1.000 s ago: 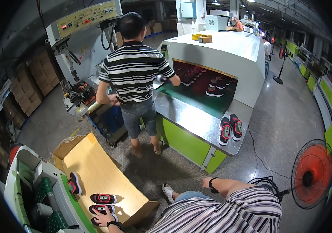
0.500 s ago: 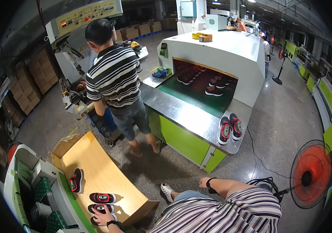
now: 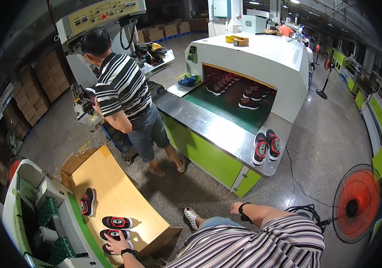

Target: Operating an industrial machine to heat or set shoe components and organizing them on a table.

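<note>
Left hand (image 3: 117, 244) lies spread on a shoe (image 3: 115, 235) near the cardboard desk's (image 3: 124, 198) front edge, not gripping. Right hand (image 3: 235, 207), loosely curled, holds nothing, well right of the shoe.

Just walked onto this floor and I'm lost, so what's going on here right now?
The person wearing the camera sits at a wooden board and rests the left hand on a black and red shoe; two more shoes lie on the board. The right hand hangs free near the knee, holding nothing. A co-worker in a striped shirt stands at a machine beside a green conveyor carrying shoes, with a pair at its near end.
</note>
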`<move>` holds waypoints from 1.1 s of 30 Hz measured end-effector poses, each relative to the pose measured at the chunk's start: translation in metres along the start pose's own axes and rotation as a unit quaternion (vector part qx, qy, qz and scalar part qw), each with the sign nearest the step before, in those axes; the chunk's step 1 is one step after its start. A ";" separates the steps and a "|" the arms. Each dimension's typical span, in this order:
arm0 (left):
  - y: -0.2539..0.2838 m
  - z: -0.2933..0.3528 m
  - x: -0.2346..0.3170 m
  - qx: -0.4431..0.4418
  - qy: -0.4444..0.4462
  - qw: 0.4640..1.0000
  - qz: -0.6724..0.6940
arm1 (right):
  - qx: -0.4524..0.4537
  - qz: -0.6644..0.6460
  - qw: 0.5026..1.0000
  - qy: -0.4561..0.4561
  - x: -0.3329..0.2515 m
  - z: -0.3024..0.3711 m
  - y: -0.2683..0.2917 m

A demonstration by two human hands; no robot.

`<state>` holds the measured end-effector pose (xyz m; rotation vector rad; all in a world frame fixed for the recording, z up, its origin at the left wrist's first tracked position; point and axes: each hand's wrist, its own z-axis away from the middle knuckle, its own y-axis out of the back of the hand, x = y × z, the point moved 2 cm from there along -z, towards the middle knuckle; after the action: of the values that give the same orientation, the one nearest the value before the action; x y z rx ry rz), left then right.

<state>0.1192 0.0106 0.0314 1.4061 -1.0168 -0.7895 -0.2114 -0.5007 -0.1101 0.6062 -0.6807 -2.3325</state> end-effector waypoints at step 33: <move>-0.002 0.002 -0.003 0.023 -0.003 1.000 -0.002 | 0.047 -0.023 0.999 0.010 -0.004 -0.002 -0.001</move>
<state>0.1165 0.0124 0.0292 1.4454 -1.0431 -0.7784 -0.2081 -0.4978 -0.1110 0.6948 -0.7788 -2.3437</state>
